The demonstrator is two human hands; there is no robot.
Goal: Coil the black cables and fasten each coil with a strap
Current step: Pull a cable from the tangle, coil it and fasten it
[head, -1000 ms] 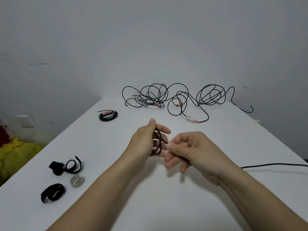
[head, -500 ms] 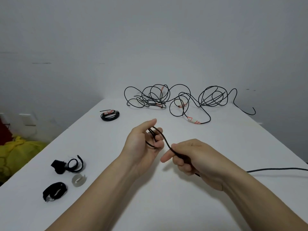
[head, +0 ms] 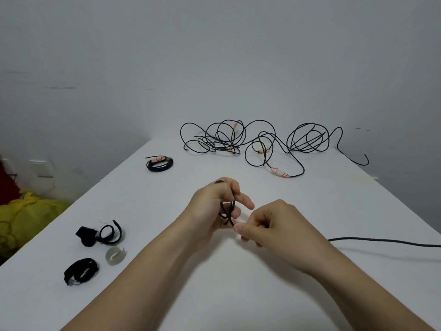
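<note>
Your left hand is gripping a small coil of black cable above the middle of the white desk, loops wrapped around its fingers. Your right hand is pinching the same cable just beside the coil, and the loose length is trailing off to the right across the desk. A tangle of cables is lying at the far edge, a finished coil to its left. Black straps are sitting near the left edge.

White table bears tangled cables, straps.
</note>
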